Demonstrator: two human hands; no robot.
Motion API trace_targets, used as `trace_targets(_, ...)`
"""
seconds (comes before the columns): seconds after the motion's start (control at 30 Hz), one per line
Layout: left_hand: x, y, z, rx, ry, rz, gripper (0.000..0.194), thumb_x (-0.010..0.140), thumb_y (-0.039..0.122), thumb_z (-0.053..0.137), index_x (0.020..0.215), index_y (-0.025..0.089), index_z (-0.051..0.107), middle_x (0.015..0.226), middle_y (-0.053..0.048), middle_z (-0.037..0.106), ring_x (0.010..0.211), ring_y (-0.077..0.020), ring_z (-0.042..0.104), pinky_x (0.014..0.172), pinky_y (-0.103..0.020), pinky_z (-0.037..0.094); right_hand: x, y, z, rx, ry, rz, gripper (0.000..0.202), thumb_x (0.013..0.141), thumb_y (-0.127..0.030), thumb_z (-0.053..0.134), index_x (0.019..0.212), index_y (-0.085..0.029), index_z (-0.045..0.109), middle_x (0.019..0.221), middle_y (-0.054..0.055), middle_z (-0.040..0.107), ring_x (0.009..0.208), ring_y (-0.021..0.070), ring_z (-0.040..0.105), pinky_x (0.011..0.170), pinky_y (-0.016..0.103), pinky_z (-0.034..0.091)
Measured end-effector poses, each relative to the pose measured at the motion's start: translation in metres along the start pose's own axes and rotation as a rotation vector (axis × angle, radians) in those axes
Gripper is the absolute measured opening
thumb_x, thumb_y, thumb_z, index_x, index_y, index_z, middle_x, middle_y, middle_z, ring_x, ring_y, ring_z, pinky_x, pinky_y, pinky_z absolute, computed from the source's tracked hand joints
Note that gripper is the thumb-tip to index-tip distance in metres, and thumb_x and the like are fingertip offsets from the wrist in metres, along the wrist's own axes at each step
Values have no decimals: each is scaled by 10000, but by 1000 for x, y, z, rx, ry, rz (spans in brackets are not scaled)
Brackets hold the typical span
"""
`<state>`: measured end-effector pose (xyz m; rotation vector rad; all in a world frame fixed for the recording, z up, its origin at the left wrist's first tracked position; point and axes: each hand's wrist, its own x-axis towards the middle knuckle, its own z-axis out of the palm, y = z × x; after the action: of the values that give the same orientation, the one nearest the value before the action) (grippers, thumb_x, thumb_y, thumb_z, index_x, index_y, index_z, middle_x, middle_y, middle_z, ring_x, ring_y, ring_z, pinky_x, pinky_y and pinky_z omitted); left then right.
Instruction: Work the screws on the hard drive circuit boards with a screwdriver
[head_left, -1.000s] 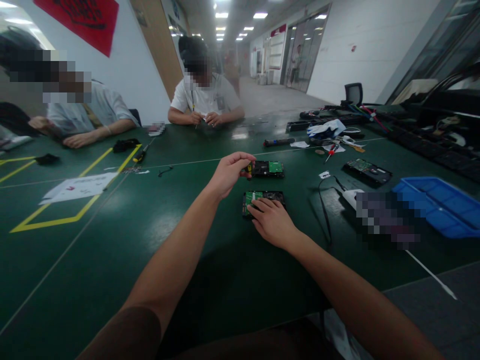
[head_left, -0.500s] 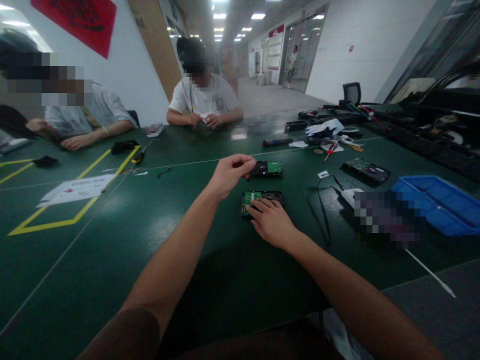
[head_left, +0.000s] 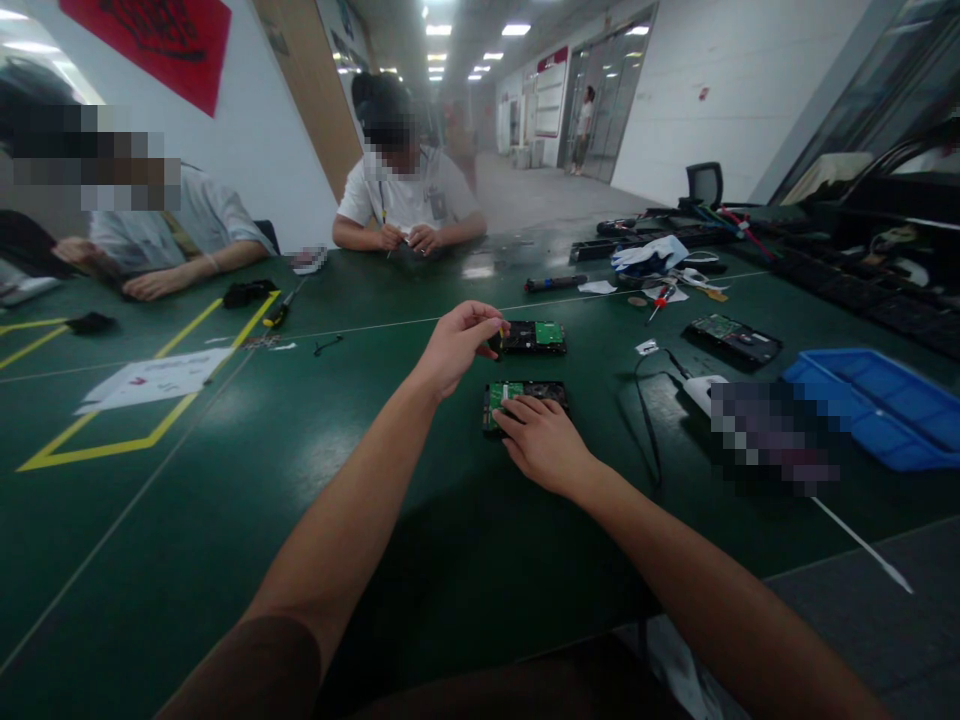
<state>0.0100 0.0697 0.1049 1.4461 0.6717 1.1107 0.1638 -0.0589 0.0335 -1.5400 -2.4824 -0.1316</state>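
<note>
A hard drive (head_left: 496, 393) with a green circuit board facing up lies on the table before me. My right hand (head_left: 541, 438) rests on it, palm down, its fingers spread over the board and covering much of it. Just above the drive's far left corner, my left hand (head_left: 466, 345) pinches a small yellow-and-black handle (head_left: 496, 340) between thumb and fingers. Most of that handle is hidden, and I cannot see its tip. Behind the first drive lies a second hard drive (head_left: 534, 338), also board side up, partly behind the left fingertips.
To the right are a third hard drive (head_left: 731, 342), a blue tray (head_left: 885, 405), a lanyard (head_left: 651, 425) and a red screwdriver (head_left: 660, 300). A glove (head_left: 649, 256) lies farther back. Yellow tape (head_left: 169, 425) and a yellow-black screwdriver (head_left: 277, 312) are at left. Two people sit across.
The left hand's fingers have shifted slightly around the handle, with less of its yellow part showing. My right hand stays on the hard drive.
</note>
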Motion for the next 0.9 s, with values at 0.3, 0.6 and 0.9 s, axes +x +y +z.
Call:
trace_targets(0.3, 2, -1, -4, 85, 30, 14, 139, 855, 224, 682, 926, 188, 795, 996, -69, 722, 884, -162, 629, 601, -218, 509, 0, -1, -1, 1, -10, 6, 424, 1042, -247, 517, 1453, -204, 612, 1494, 136, 610, 1375, 314, 520, 1092, 474, 391)
trace_targets(0.6, 3, -1, -1, -53, -6, -16, 128, 883, 187, 621, 919, 175, 744, 968, -71, 712, 871, -152, 669, 672, -249, 562, 0, 0, 0, 12, -13, 6, 429, 1033, -250, 542, 1453, -210, 614, 1494, 141, 608, 1377, 317, 518, 1094, 479, 390)
trace_targets(0.9, 3, -8, -4, 75, 0, 63, 218, 843, 368, 797, 933, 173, 760, 885, -37, 695, 764, -124, 610, 624, -225, 518, 0, 0, 2, -6, 0, 4, 425, 1044, -259, 523, 1457, -204, 609, 1504, 132, 602, 1377, 313, 519, 1097, 474, 393)
